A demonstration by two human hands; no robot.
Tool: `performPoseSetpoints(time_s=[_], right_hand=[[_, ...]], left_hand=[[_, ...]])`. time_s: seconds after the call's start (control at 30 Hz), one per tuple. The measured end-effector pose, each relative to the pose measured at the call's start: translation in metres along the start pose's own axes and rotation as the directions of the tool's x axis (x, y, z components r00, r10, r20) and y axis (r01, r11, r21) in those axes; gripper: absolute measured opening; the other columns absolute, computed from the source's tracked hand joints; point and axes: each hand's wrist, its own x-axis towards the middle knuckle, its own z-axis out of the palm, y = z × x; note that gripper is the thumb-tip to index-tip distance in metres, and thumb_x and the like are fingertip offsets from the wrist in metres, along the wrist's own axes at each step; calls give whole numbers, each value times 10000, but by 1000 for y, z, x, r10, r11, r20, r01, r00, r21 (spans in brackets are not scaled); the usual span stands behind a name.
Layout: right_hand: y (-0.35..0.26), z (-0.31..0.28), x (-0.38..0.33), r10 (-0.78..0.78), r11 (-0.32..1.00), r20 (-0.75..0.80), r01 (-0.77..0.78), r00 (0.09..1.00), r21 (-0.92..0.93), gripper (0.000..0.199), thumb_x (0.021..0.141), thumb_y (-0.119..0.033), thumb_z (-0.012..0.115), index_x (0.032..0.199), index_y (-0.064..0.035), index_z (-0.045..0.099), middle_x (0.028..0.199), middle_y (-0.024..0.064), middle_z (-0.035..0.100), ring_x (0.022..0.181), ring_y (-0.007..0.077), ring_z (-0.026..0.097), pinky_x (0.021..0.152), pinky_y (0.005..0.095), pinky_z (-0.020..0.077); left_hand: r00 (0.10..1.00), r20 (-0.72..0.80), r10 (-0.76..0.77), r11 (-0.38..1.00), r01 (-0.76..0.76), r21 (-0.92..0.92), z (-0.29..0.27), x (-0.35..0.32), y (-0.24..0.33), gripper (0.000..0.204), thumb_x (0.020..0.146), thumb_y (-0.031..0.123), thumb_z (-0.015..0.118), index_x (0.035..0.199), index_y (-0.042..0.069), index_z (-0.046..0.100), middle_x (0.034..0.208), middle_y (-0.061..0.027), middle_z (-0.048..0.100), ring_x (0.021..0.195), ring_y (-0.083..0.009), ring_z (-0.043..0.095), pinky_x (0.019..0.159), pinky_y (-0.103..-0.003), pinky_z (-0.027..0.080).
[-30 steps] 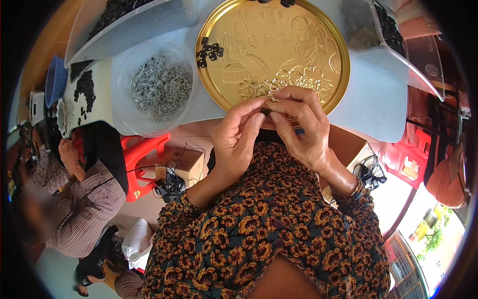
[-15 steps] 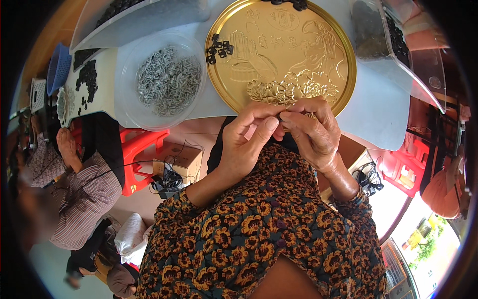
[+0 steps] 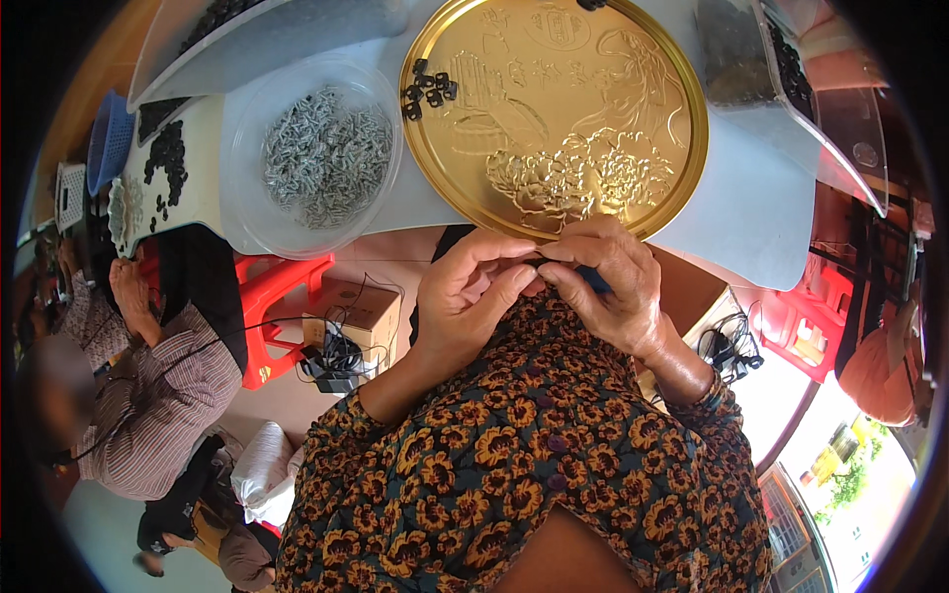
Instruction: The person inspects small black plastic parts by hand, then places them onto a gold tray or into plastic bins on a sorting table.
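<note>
My left hand (image 3: 471, 296) and my right hand (image 3: 611, 287) meet just off the near rim of a round golden tray (image 3: 554, 109) with raised patterns. Pinched between both sets of fingertips is a small black piece (image 3: 538, 263), mostly hidden by the fingers. On the tray's left side lies a cluster of small black plastic parts (image 3: 429, 91); a few more black parts (image 3: 591, 4) show at its far rim. To the left of the tray stands a round clear plastic tub (image 3: 242, 168) holding many small silver screws (image 3: 326, 158).
Clear bins with black parts stand at the far left (image 3: 287, 49) and far right (image 3: 751, 59). Beyond the left bin are loose black parts (image 3: 166, 163) and a blue basket (image 3: 111, 143). A person in a striped shirt (image 3: 178, 395) sits at left near a red stool (image 3: 277, 306).
Both hands have come slightly nearer my body and a little left, still joined at the fingertips. The view has shifted slightly, so fewer black parts show at the tray's far rim.
</note>
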Motion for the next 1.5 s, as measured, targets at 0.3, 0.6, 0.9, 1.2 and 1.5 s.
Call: performPoseSetpoints(time_s=[0.3, 0.6, 0.9, 1.2, 1.5], right_hand=[[-4, 14, -10, -13, 998, 30, 11, 999, 58, 225, 774, -14, 743, 955, -32, 609, 889, 94, 608, 766, 236, 635, 629, 328, 524], [-9, 20, -17, 59, 992, 15, -60, 998, 111, 191, 787, -57, 752, 905, -45, 603, 835, 76, 608, 737, 219, 630, 587, 308, 506], [1, -20, 8, -21, 977, -18, 17, 1000, -213, 169, 775, -43, 736, 924, -36, 656, 871, 85, 648, 752, 238, 656, 616, 342, 544], [29, -34, 26, -66, 864, 192, 152, 979, -480, 122, 793, -85, 688, 913, -69, 672, 871, 70, 619, 726, 264, 643, 604, 359, 530], [35, -31, 33, -142, 763, 358, 333, 923, -554, 210, 727, -52, 620, 936, -59, 640, 860, 69, 602, 840, 229, 616, 660, 330, 528]], left_hand=[[995, 41, -88, 994, 90, -55, -15, -15, 2, 199, 910, -52, 566, 1109, -53, 560, 1065, -118, 566, 898, -183, 634, 786, -287, 559], [991, 109, -78, 978, 97, -183, -21, -20, -2, 154, 896, -58, 572, 1048, -40, 585, 1024, -132, 567, 838, -194, 639, 752, -297, 560], [995, 93, -41, 984, 56, -168, -22, -13, -5, 121, 901, -21, 585, 1021, -18, 591, 963, -123, 596, 768, -180, 630, 680, -299, 531], [1000, -11, -28, 991, 26, -129, -26, -1, -5, 131, 908, 19, 601, 1035, -9, 591, 886, -97, 619, 747, -171, 621, 690, -312, 514], [999, -44, -30, 994, 25, -104, -24, 1, 1, 143, 906, 36, 616, 1038, -11, 590, 864, -86, 625, 736, -168, 620, 734, -306, 512]])
